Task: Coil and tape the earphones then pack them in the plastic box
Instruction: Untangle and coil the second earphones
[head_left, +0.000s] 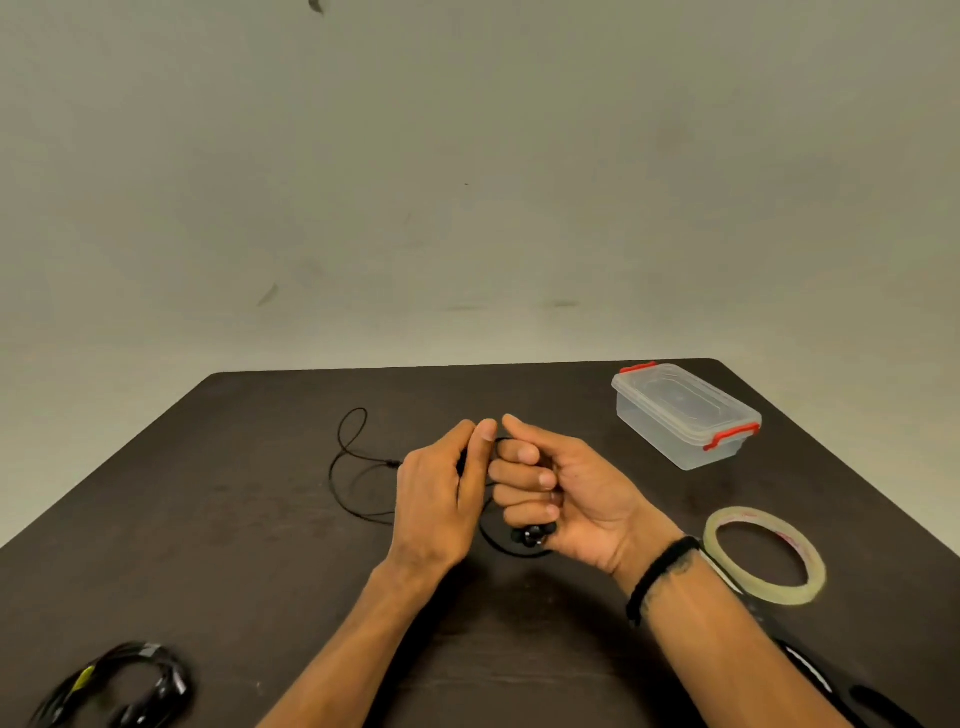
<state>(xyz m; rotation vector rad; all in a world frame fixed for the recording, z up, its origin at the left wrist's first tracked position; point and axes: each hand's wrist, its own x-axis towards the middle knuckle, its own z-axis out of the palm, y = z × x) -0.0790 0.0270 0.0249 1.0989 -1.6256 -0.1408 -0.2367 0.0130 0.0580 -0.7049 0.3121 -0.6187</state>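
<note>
Coiled black cable bundle (124, 686): table (260, 545) edge, 7 o'clock. Left hand (436, 499): centre, fingers pinching earphones (358, 467) cord. Right hand (561, 493): fist curled round cord loops, earbuds below. Tape roll (766, 556): 4 o'clock. Plastic box (685, 413): lid on, 2 o'clock.

Dim, even, soft lighting with a greenish cast. Faint shadows only, close under the forearms on the dark tabletop (260, 493). Small glare on the tape roll (763, 556) and plastic box (685, 415). Wide-angle bending at the edges. Smeared blur on the cable bundle (124, 686), lower left; centre fairly sharp.
</note>
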